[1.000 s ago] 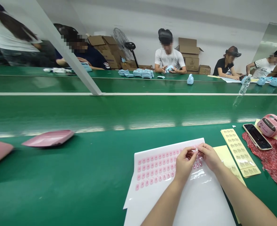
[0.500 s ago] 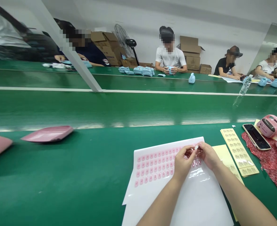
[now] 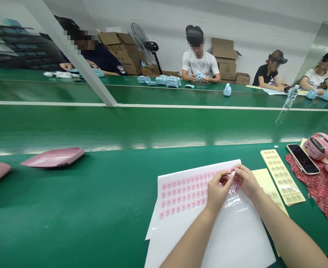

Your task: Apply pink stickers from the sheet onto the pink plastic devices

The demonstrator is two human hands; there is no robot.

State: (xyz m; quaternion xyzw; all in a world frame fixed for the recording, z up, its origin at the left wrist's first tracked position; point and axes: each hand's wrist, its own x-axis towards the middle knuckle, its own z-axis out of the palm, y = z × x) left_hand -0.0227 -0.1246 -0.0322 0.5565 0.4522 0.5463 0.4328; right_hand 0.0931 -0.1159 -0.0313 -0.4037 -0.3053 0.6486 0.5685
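Note:
My left hand [image 3: 219,189] and my right hand [image 3: 246,180] meet over a white sheet of small pink oval stickers [image 3: 182,193]. Between their fingertips is a tiny white sticker-like piece [image 3: 233,173], pinched from both sides. The fingers hide part of it and the upper right of the sticker rows. Under my forearms lies more glossy white sheet [image 3: 236,238]. Right beside my right hand are a yellow sheet [image 3: 267,182] and yellow strips with rows of labels [image 3: 282,176].
A phone [image 3: 303,159] and pink toy-like cases [image 3: 320,146] rest on red wrap [image 3: 322,186] at the right. Two pink shell pieces, one a curved tray [image 3: 53,157], lie left. Beyond a white divider, co-workers handle blue parts; a water bottle [image 3: 290,98] stands there.
The view has tilted slightly, so most things sit a little higher in the picture. My hands keep nearly the same pinch on the white piece.

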